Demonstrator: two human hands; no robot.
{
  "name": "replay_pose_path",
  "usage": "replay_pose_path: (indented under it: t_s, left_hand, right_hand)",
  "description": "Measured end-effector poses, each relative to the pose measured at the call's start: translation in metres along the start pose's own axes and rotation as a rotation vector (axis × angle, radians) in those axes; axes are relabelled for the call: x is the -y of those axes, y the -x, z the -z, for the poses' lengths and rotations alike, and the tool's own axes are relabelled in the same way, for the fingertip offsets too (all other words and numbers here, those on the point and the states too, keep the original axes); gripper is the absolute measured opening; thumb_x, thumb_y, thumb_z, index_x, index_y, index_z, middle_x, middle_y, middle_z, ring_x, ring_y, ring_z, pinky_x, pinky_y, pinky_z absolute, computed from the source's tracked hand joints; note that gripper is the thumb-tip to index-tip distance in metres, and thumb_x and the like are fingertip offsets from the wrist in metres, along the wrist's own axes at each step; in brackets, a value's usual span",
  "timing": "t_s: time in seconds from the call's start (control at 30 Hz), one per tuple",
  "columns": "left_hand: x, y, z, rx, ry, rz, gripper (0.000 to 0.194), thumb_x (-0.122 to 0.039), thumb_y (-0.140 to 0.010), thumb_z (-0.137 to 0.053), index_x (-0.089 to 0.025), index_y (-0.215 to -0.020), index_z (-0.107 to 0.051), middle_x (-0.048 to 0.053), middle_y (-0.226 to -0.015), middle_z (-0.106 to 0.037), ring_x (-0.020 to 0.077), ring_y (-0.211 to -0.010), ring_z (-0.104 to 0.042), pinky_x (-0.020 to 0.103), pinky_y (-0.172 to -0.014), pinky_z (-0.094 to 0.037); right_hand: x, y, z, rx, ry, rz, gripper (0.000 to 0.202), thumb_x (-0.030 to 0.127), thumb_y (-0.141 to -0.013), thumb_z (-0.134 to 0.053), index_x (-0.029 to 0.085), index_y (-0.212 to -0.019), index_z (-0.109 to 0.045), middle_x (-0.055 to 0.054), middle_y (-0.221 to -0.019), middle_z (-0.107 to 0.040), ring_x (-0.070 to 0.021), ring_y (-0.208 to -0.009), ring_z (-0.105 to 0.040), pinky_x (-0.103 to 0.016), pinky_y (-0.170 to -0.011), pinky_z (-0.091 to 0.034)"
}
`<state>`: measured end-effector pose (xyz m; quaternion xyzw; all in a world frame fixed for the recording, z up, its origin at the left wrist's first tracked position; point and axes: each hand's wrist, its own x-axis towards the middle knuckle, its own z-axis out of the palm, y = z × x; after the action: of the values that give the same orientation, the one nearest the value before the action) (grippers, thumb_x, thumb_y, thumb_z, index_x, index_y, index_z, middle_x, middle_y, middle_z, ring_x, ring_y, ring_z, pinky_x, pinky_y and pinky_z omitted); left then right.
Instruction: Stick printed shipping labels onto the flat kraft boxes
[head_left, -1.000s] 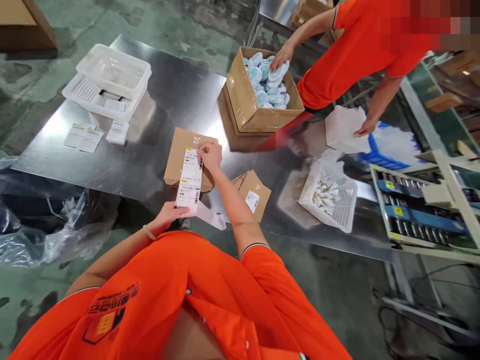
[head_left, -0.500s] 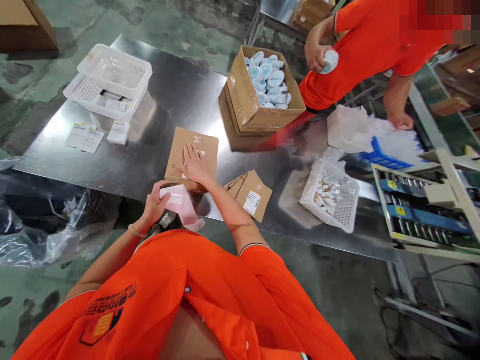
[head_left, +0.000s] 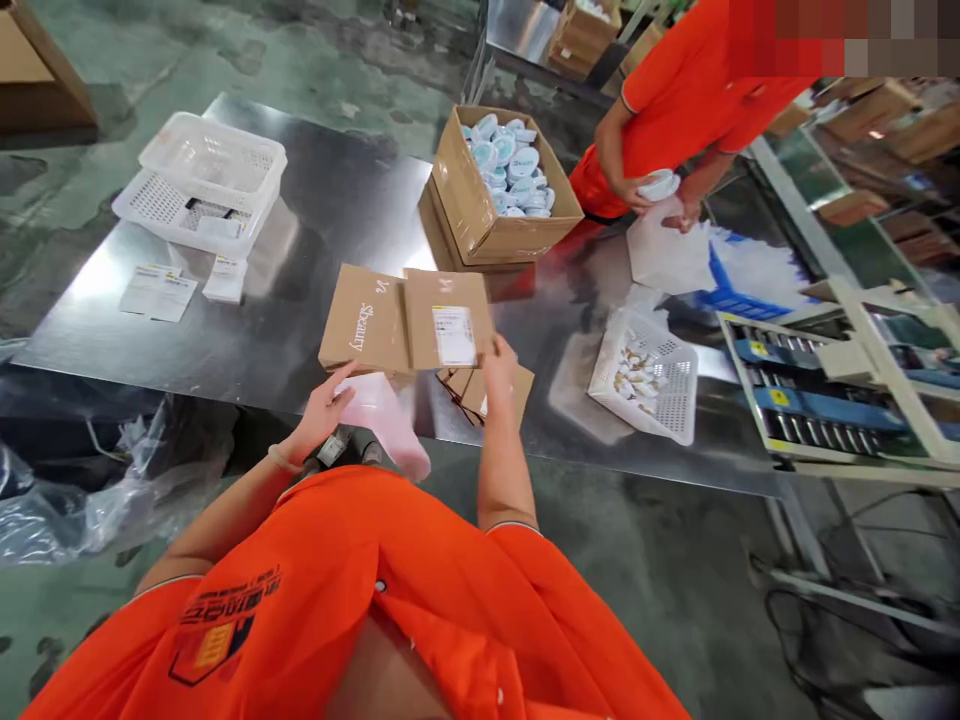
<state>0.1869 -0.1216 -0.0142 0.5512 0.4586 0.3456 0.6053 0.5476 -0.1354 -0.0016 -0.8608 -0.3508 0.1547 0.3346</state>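
My left hand [head_left: 326,410] pinches a strip of pale pink film [head_left: 379,412] at the near edge of the metal table. Just beyond it lies a stack of flat brown cartons [head_left: 363,325] with white lettering on the top one. My right hand [head_left: 501,368] grips the near right corner of a flat carton with a white label [head_left: 453,336], whose left side overlaps the stack. Several more flat cartons [head_left: 472,392] lie fanned out beneath my right wrist, partly covered by it.
White plastic baskets [head_left: 259,205] and label sheets [head_left: 157,292] are at the left. A box of round lidded items [head_left: 487,235] stands behind the cartons. At right are a white basket [head_left: 679,400], a blue tray [head_left: 739,290], a rack [head_left: 825,395] and a person in orange [head_left: 675,95].
My right hand has moved right from the stack, now holding the labelled carton, which has slid right off the lettered one. The other person's two hands have come together at a white item.
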Motion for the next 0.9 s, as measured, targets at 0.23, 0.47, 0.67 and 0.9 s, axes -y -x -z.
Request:
replay_pose_path:
  t_s: [0.23,0.47,0.67,0.9]
  left_hand:
    - [0.027,0.03,0.014,-0.054,0.205,0.258,0.086,-0.059,-0.063,-0.094,-0.012,-0.134,-0.076,0.016,-0.117,-0.082,0.033,-0.104,-0.076,0.05,-0.098,-0.061]
    - [0.027,0.032,0.005,-0.148,0.536,0.355,0.089,-0.023,-0.064,-0.092,-0.018,-0.148,-0.062,0.012,-0.124,-0.079,0.0271,-0.107,-0.075,0.042,-0.097,-0.062]
    - [0.05,0.012,0.022,-0.426,0.591,0.63,0.052,-0.02,-0.088,-0.081,-0.018,-0.135,-0.06,0.007,-0.094,-0.075,0.0207,-0.079,-0.074,0.036,-0.08,-0.062]
    - [0.024,0.032,-0.003,-0.051,0.613,0.347,0.091,-0.051,-0.069,-0.099,-0.025,-0.148,-0.06,0.01,-0.125,-0.078,0.0301,-0.108,-0.075,0.045,-0.096,-0.061]
  right_hand:
    - [-0.039,0.061,0.054,-0.214,0.136,-0.157,0.046,0.042,-0.086,-0.067,0.016,-0.124,-0.071,-0.02,-0.122,-0.071,-0.0341,-0.114,-0.065,-0.051,-0.097,-0.052]
    - [0.026,0.179,-0.079,1.026,-0.45,0.253,0.038,0.048,-0.066,-0.09,0.022,-0.089,-0.075,-0.003,-0.091,-0.076,-0.0241,-0.088,-0.068,-0.034,-0.074,-0.055]
    - [0.034,0.196,-0.095,0.925,-0.494,0.12,0.039,0.04,-0.068,-0.081,0.023,-0.1,-0.067,0.008,-0.064,-0.054,-0.0141,-0.061,-0.05,-0.028,-0.063,-0.042]
    - [0.074,0.159,-0.1,0.718,-0.553,-0.035,0.036,0.046,-0.065,-0.087,0.022,-0.071,-0.061,0.006,-0.06,-0.056,-0.0114,-0.058,-0.046,-0.025,-0.055,-0.037]
